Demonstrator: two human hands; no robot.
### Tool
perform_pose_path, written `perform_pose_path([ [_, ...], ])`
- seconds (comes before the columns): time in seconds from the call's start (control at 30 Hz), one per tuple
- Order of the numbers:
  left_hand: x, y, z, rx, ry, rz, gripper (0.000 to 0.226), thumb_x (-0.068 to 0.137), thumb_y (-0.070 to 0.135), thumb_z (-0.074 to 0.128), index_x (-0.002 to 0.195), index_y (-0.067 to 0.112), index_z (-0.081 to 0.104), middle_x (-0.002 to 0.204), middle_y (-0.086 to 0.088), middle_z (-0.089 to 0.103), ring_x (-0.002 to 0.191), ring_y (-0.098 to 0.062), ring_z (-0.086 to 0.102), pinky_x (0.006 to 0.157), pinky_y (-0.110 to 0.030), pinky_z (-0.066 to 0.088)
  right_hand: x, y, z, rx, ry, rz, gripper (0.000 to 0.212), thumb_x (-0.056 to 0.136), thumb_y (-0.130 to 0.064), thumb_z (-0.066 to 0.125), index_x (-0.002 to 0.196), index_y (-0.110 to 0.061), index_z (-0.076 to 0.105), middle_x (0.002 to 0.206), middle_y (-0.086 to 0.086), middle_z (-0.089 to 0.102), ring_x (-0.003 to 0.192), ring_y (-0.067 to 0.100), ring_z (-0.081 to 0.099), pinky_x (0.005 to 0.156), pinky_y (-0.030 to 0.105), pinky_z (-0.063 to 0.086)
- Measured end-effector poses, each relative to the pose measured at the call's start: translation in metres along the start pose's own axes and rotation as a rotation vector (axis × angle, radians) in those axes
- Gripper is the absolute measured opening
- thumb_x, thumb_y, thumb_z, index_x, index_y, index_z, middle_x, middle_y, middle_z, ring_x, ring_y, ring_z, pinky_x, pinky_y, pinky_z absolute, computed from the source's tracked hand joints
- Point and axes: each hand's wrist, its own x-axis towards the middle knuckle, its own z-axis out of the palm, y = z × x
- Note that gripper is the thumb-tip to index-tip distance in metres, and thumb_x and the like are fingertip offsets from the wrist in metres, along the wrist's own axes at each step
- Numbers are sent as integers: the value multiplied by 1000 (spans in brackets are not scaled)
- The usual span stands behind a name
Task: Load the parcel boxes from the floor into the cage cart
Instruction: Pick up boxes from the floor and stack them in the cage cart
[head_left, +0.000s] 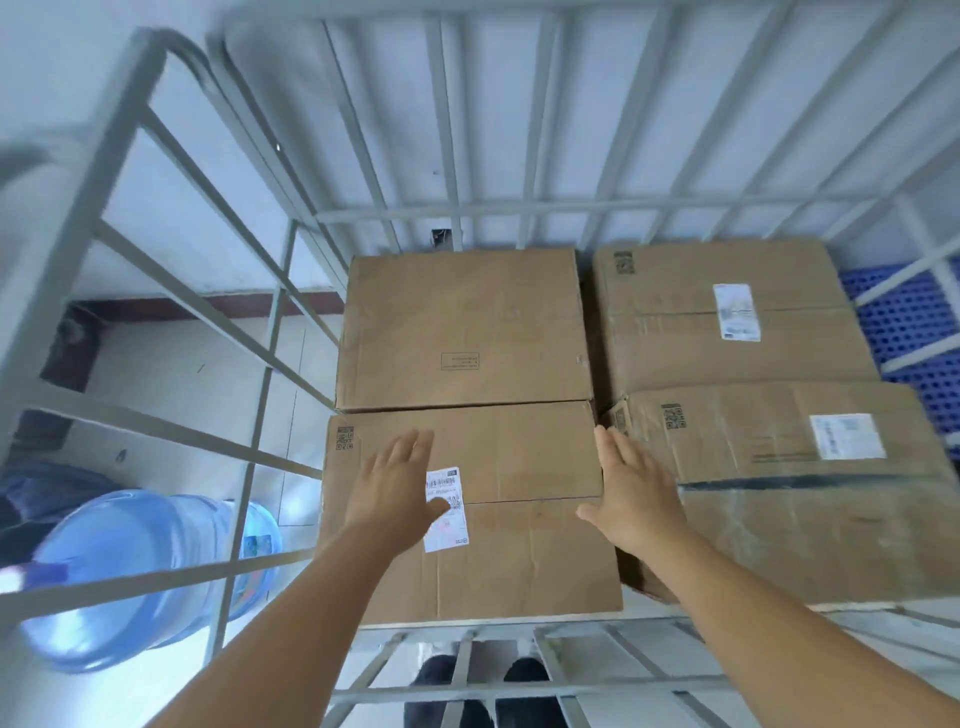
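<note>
Both hands, left hand (397, 486) and right hand (631, 496), lie flat-fingered on the near-left parcel box (519, 551) inside the grey cage cart (457, 208), gripping nothing, beside a white wall (52, 62).

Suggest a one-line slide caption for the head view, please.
Both open hands, left hand and right hand, over four parcel boxes inside the cage cart.

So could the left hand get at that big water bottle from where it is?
Probably not directly. The left hand lies open on a box inside the cart, and the cart's side bars stand between it and the water bottle outside. It would have to go up and over.
</note>
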Motion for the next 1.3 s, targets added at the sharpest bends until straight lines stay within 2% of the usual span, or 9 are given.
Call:
perform_pose_path([
  [0.13,-23,34,-41,43,38,125,80,91,45,57,154,21,13,160,3,15,144,-18,21,114,-30,19,-43,5,-32,27,55,51,99,90,-47,62,157,-21,-7,165,0,-4,152,23,1,121,42,9],
  [0.37,-52,91,-85,100,81,393,78,93,46,52,154,20,12,160,3,13,147,-17,12,118,-32,15,-122,11,-67,89,212,170,96,88,-46,64,156,-21,0,163,-1,9,150,21,8,120,43,8],
  [0.7,-122,170,-124,157,144,767,79,93,45,53,155,21,11,160,4,16,147,-17,18,118,-34,15,-253,33,-89,217,405,479,98,89,-50,61,157,-19,-4,165,2,-2,152,22,0,122,44,4],
  [0.9,-175,213,-121,207,117,966,79,93,46,53,155,22,11,160,3,18,146,-18,19,121,-39,14,-335,46,-70,296,520,651,96,90,-48,61,157,-17,-1,165,1,3,151,22,2,120,44,6],
  [1.03,-211,249,-107,231,82,1110,78,92,46,55,154,20,15,159,2,22,145,-18,21,120,-38,17,-383,57,-41,359,630,759,92,88,-42,63,156,-16,6,162,0,12,149,20,9,119,42,10],
  [1.3,-302,325,-54,352,26,1391,78,92,47,55,154,19,15,159,3,23,146,-18,20,119,-37,17,-486,95,28,481,622,1034,93,91,-46,58,157,-17,-1,164,0,0,151,20,-1,121,42,5],
])
